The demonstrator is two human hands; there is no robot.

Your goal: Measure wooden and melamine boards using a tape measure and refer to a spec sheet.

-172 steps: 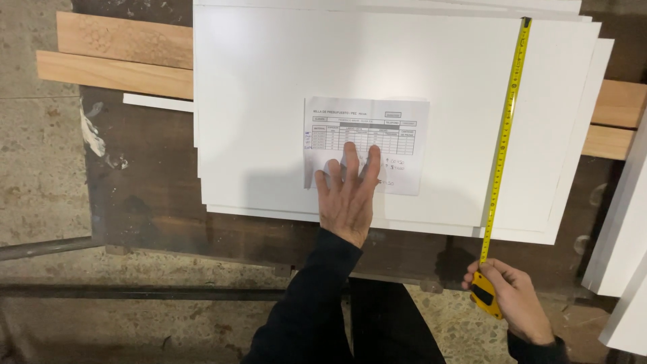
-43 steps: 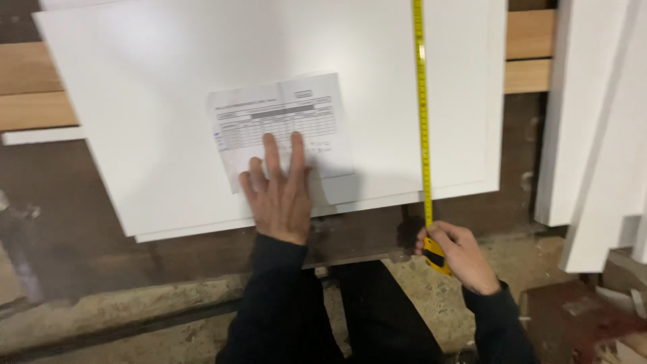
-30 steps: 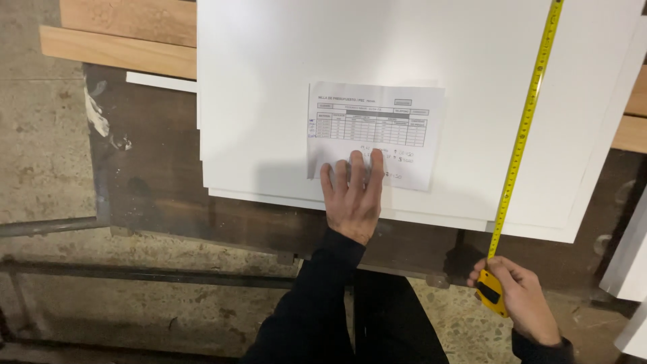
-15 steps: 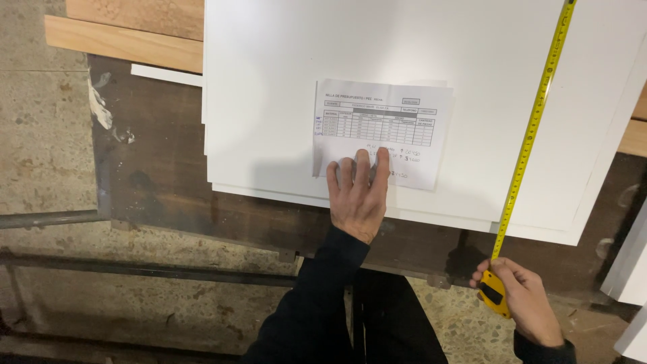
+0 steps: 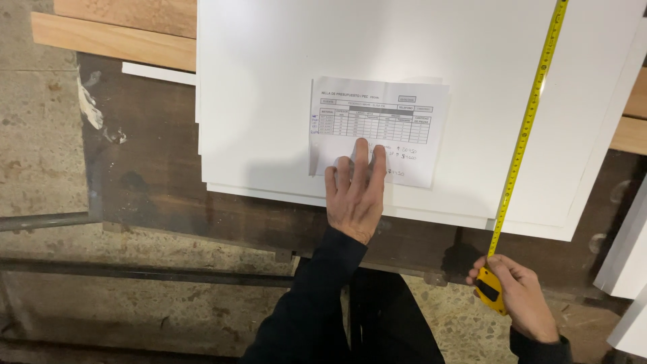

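Note:
A stack of white panels [image 5: 269,87] lies across a dark workbench. On the top panel rests a printed sheet of paper [image 5: 404,114] with a table and handwritten notes. My left hand [image 5: 355,195] lies flat on the paper's lower edge, fingers stretched out and pointing at the table. My right hand [image 5: 515,296] holds a yellow tape measure case [image 5: 490,291] just past the bench's near edge. Its yellow blade [image 5: 529,121] runs from the case up over the panel's right side and out of the top of the picture.
Wooden boards [image 5: 114,37] lie at the upper left beneath the panels, and another board end [image 5: 633,118] shows at the right. More white panels [image 5: 630,249] lean at the right edge. The dark bench top [image 5: 148,175], a metal bar [image 5: 40,221] and a speckled floor [image 5: 40,135] fill the left.
The view swung from a tilted angle back to straight over the panels. My left hand stays on the paper and my right hand keeps the tape stretched out.

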